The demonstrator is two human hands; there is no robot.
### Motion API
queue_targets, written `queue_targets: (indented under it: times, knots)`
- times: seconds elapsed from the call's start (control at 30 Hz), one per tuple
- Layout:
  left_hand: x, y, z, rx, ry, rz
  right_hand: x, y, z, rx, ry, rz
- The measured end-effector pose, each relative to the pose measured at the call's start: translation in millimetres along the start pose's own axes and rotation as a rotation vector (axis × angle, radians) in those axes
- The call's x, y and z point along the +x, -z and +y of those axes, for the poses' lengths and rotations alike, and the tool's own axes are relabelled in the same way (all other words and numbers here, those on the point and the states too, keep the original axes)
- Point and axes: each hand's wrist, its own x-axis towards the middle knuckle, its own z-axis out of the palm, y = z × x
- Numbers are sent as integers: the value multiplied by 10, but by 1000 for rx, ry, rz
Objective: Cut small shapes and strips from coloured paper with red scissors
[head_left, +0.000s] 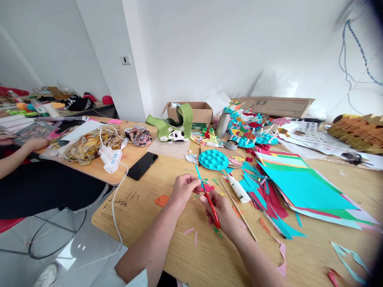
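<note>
My left hand [184,186] pinches the lower end of a thin teal paper strip [198,175] that rises up and to the left from my fingers. My right hand [220,208] grips red-handled scissors [212,207] whose blades point up at the strip. Both hands hover low over the wooden table [185,247], close together. Small paper scraps in pink, green and red lie on the wood around them.
A glue bottle [238,188] and a wooden skewer [237,208] lie just right of my hands. Coloured paper sheets [302,184] pile at the right. A teal paper disc [213,159], black phone [143,165] and green panda bag [173,126] sit beyond. Another person's arm [18,153] rests at left.
</note>
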Motion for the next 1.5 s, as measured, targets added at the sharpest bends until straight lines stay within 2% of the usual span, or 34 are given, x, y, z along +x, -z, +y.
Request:
queue_targets:
  times: [1.03, 1.5]
  knots:
    - [9, 6, -7, 20, 41, -27, 11, 3, 11, 37, -5, 22]
    - [8, 14, 4, -11, 10, -1, 4, -3, -49, -1, -20, 20]
